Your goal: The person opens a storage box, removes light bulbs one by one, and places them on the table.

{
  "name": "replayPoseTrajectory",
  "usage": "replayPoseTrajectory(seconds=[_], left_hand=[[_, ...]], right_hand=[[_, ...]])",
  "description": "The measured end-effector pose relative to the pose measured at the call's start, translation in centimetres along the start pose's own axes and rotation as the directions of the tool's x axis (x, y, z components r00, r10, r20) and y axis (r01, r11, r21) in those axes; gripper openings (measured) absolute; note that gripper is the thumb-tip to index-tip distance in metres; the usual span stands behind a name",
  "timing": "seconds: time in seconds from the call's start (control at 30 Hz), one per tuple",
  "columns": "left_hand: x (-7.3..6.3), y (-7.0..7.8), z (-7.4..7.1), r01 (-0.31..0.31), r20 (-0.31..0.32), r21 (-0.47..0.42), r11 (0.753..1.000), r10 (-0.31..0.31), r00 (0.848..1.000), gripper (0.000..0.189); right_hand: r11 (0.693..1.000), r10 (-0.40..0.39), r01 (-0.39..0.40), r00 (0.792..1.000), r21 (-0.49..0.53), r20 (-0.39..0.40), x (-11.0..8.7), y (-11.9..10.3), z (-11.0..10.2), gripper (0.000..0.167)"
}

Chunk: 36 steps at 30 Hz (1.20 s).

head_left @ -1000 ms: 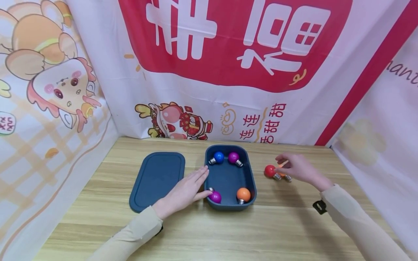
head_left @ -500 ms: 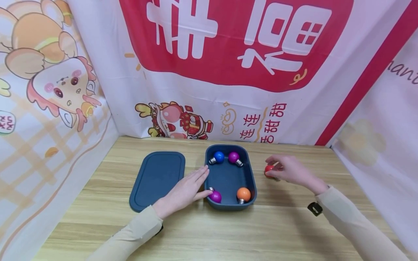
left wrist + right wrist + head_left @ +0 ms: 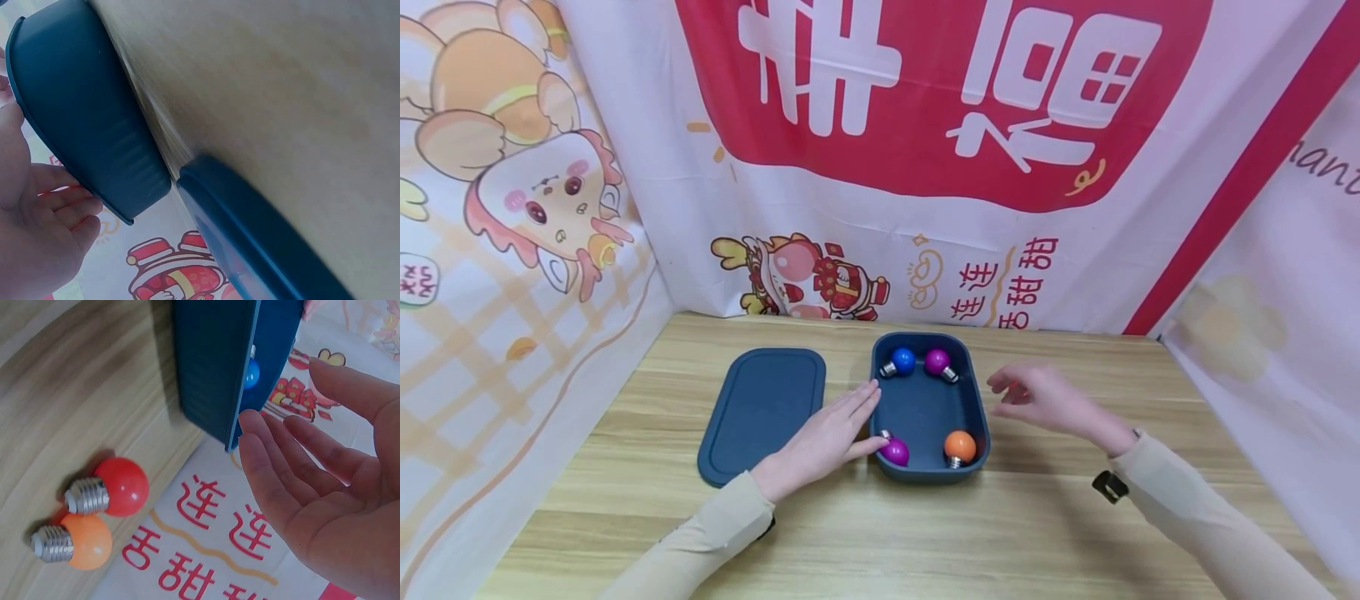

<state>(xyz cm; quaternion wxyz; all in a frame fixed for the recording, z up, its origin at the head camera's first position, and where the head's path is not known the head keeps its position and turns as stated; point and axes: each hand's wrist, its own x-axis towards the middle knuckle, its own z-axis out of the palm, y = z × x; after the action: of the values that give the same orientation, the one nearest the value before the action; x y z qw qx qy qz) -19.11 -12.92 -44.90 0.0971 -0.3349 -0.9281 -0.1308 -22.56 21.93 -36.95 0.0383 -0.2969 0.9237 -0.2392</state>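
A dark blue rectangular box (image 3: 928, 477) stands on the table with several light bulbs inside. A blue bulb (image 3: 903, 361) and a purple bulb (image 3: 937, 362) lie at its far end; another purple bulb (image 3: 895, 452) and an orange bulb (image 3: 959, 446) lie at the near end. My left hand (image 3: 820, 443) rests on the box's left rim, fingers extended and thumb over the near purple bulb. Just right of the box hovers my right hand (image 3: 1048, 400), fingers loosely bent, holding nothing. A red bulb (image 3: 125, 487) and a second orange bulb (image 3: 91, 542) lie side by side on the table beneath it.
The matching dark blue lid (image 3: 763, 412) lies flat on the wooden table (image 3: 880, 542), left of the box. Printed cloth (image 3: 925, 183) hangs along the back, and more cloth closes off both sides.
My right hand has moved left from above the loose red and orange bulbs toward the box, without taking either. The left hand and the bulbs in the box have stayed put.
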Motion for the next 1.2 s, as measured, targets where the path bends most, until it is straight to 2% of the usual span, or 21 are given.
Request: replayPoseTrajectory(seconds=[0.2,0.5,0.67,0.83,1.2], left_hand=[[0.0,-0.2,0.2,0.005,0.009,0.01,1.0,-0.005,1.0,0.075],[0.0,-0.1,0.0,0.018,0.021,-0.007,1.0,-0.018,1.0,0.075],[0.0,0.0,0.0,0.029,0.035,-0.011,1.0,-0.029,0.999,0.076],[0.0,0.0,0.0,0.022,0.022,-0.012,1.0,-0.022,1.0,0.075],[0.0,0.0,0.1,0.034,0.028,-0.012,0.999,-0.034,0.999,0.076]], right_hand=[[0.998,-0.059,0.059,0.998,0.038,0.011,0.1,-0.9,0.5,0.029],[0.993,-0.081,0.075,0.995,0.093,0.066,0.6,-1.9,1.4,0.029],[0.992,-0.08,0.069,0.991,0.108,0.106,0.8,-2.3,2.0,0.03],[0.992,-0.08,0.063,0.986,0.113,0.149,1.2,-2.7,2.7,0.032],[0.992,-0.036,0.003,0.966,0.128,0.256,2.4,-3.5,3.5,0.034]])
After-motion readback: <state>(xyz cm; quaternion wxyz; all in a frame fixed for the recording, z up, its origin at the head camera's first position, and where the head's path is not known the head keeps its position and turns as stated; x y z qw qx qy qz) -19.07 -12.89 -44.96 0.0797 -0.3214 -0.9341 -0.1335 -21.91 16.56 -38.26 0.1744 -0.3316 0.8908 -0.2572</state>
